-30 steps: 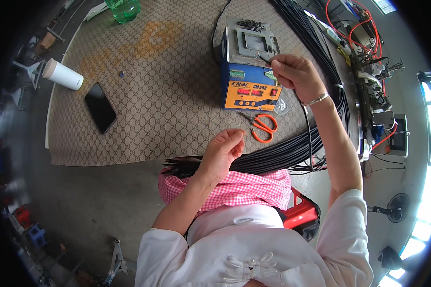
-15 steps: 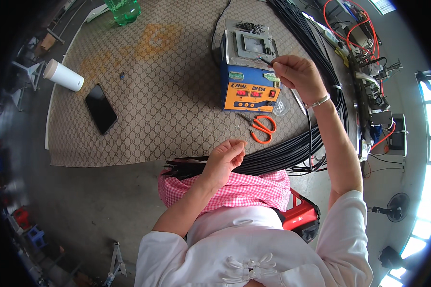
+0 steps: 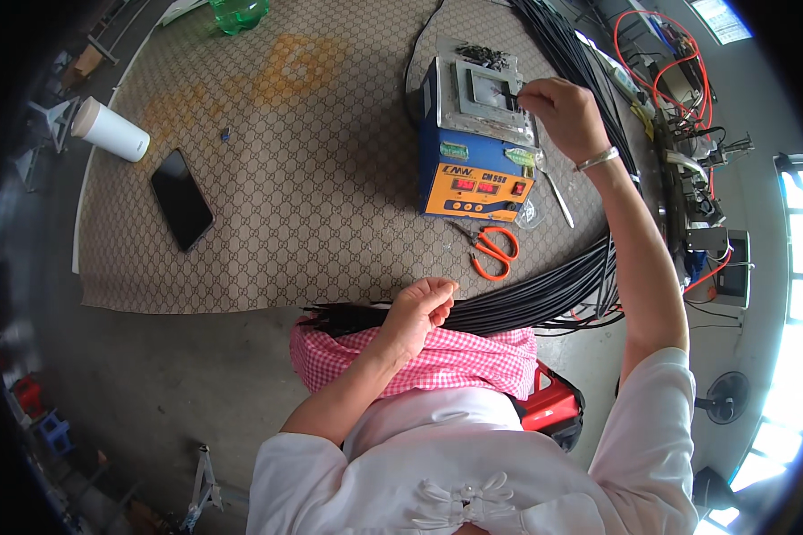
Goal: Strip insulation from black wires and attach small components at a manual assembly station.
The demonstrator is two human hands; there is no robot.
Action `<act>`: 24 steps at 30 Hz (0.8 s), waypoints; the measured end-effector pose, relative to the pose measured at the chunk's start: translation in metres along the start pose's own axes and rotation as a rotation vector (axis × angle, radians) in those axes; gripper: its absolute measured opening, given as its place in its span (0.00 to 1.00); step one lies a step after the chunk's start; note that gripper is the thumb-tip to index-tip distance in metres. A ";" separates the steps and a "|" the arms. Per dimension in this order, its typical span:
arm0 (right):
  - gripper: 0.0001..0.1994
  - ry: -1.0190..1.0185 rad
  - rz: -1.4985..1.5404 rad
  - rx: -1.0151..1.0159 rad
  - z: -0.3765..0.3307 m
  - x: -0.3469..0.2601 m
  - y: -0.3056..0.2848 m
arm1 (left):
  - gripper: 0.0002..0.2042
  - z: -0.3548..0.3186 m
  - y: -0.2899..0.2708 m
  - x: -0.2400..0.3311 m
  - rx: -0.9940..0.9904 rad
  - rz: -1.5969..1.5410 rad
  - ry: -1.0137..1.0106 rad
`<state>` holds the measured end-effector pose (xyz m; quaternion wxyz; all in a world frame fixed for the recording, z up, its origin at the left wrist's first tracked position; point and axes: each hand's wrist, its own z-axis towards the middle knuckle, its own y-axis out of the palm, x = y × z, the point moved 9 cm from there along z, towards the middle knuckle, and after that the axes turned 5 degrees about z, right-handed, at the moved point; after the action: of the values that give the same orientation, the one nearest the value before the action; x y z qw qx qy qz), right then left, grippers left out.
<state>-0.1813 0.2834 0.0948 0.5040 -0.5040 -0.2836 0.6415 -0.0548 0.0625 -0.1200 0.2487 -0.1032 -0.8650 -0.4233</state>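
My right hand [image 3: 564, 114] pinches a black cable [image 3: 511, 95] by its end. The cable's tip points left, over the square basin [image 3: 491, 89] of a blue and orange solder pot [image 3: 477, 189]; whether it touches the basin's surface I cannot tell. Dark scraps [image 3: 484, 56] lie behind the basin. At the table's front edge, my left hand [image 3: 422, 312] has its fingers pressed together, and anything between them is too small to make out. Below it runs a bundle of black cables [image 3: 526, 308]. Orange-handled cutters [image 3: 493, 253] lie in front of the pot.
A white tool [image 3: 558, 198] rests right of the pot, beside a small clear plastic piece [image 3: 530, 214]. At left are a phone [image 3: 183, 200], a white cup [image 3: 114, 130] lying tilted, and a green bottle [image 3: 239, 13]. The cable coil curves along the table's right side.
My right hand has moved forward with the cable, whose tip is now over the basin instead of at its front rim. The left hand stays closed near the table edge. The view has shifted slightly.
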 end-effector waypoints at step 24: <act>0.08 0.077 -0.305 -0.172 0.021 0.016 0.031 | 0.06 -0.001 -0.001 -0.001 0.014 -0.022 -0.031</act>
<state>-0.2115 0.2906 0.0685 0.5610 -0.5206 -0.3910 0.5112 -0.0541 0.0610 -0.1212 0.2315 -0.0984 -0.8728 -0.4182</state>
